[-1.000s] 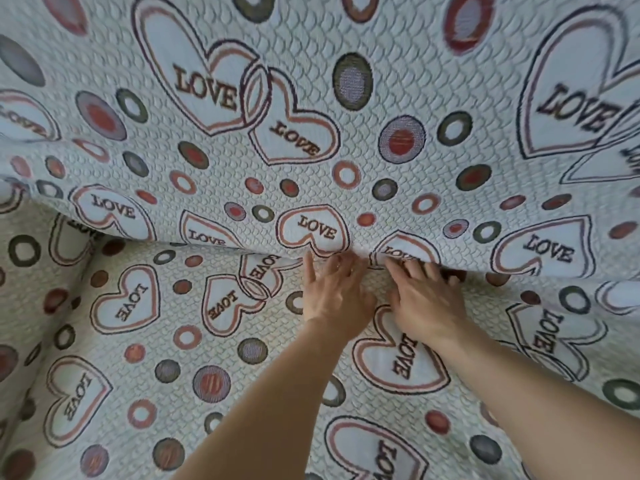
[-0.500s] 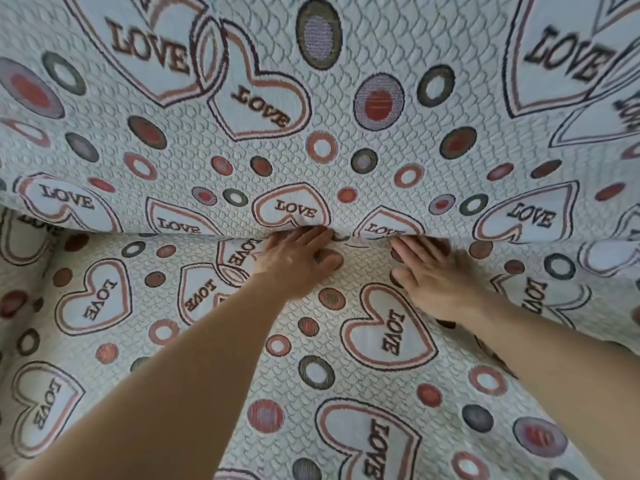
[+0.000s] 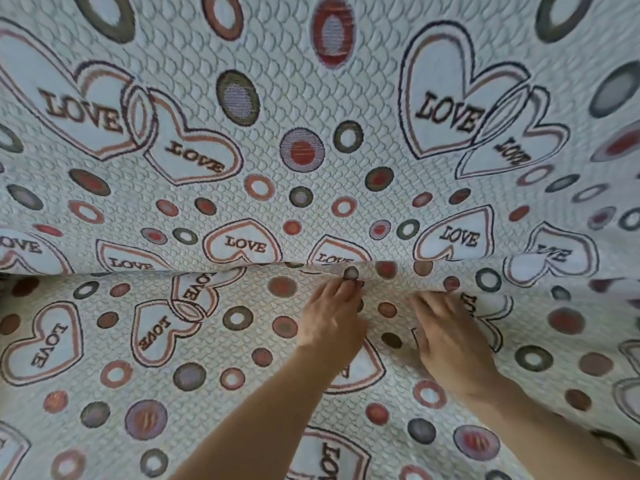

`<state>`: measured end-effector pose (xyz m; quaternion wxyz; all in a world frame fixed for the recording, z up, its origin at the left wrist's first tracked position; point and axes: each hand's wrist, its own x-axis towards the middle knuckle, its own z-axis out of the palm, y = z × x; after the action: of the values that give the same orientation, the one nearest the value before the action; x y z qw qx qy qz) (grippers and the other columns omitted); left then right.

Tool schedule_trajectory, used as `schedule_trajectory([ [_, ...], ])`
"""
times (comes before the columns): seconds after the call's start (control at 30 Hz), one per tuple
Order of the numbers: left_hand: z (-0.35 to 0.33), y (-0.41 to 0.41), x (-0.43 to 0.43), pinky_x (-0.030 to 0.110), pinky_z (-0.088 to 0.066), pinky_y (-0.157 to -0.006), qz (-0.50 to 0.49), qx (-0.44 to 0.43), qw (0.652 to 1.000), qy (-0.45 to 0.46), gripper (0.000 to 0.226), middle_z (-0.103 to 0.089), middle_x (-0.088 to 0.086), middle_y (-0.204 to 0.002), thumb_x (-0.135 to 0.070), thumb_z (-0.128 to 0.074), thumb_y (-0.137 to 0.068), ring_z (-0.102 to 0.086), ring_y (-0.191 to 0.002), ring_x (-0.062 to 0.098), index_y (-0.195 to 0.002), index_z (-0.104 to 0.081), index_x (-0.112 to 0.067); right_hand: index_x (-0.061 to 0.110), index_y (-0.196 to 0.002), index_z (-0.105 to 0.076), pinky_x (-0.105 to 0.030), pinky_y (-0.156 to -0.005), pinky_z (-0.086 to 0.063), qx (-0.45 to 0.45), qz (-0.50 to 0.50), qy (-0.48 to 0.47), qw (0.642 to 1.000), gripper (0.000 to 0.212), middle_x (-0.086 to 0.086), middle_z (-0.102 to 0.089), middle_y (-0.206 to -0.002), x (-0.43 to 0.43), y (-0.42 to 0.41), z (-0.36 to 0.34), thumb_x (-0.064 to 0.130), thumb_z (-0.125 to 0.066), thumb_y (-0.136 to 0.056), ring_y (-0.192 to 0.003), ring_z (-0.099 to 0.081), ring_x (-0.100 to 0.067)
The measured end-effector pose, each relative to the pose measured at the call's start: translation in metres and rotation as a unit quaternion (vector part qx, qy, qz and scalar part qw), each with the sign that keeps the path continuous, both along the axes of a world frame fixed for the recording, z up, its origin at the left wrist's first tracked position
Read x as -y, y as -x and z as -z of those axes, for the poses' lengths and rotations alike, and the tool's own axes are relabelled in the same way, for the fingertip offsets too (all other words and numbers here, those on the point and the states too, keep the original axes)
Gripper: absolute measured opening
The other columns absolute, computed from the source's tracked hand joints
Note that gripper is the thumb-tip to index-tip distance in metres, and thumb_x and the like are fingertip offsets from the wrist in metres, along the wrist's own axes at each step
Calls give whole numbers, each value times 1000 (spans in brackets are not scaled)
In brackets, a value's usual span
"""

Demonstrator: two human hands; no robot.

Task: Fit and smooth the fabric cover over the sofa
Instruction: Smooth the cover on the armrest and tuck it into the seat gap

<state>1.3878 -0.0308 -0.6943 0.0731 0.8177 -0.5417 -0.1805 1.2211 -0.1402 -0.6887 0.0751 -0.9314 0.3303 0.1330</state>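
The fabric cover [image 3: 298,98], pale quilted cloth printed with LOVE hearts and coloured rings, fills the whole view and hides the sofa under it. It drapes over the backrest above and the seat below, meeting in a crease [image 3: 242,268] across the middle. My left hand [image 3: 334,322] lies palm down on the seat cloth, fingertips pointing at the crease and pressing near a dark ring. My right hand [image 3: 446,336] rests flat beside it, fingers spread and slightly blurred, just below the crease. Neither hand grips a fold that I can see.
At the far left the cover bends round a corner [image 3: 14,282] where the seat meets a side panel. Small wrinkles run along the crease to the right of my hands [image 3: 519,271]. Nothing else shows besides cloth.
Both hands have drawn back a little from the crease onto the seat cloth. The left hand has shifted right, closer to the right hand. The view has moved in and tilted.
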Motion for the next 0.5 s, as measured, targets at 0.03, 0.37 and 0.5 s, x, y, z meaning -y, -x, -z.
schedule_trajectory([
  [0.03,2,5,6,28,-7,-118,-6,-3,1000,-14,62,-34,-5,-151,-43,-45,-92,-23,-143,17,-149,-32,-20,4,-136,-49,-42,-109,-33,-13,-14,7,1000,55,-10,-52,-138,2,2,6,25,-56,-86,-128,-46,-30],
  [0.37,26,5,39,40,-2,-121,-80,35,993,-85,67,-11,-7,-161,-51,-27,-96,-5,-148,12,-154,-8,-25,16,-152,6,-45,-118,9,-63,-32,-42,997,66,0,9,-161,42,-26,24,47,-3,-95,-147,10,-16],
  [0.5,19,32,28,40,-1,-122,-70,38,996,-35,63,-4,-7,-162,-44,-22,-97,1,-148,9,-154,-6,-25,15,-151,11,-48,-117,10,-56,-59,-14,997,75,0,12,-159,39,-3,17,51,10,-85,-147,14,-19],
])
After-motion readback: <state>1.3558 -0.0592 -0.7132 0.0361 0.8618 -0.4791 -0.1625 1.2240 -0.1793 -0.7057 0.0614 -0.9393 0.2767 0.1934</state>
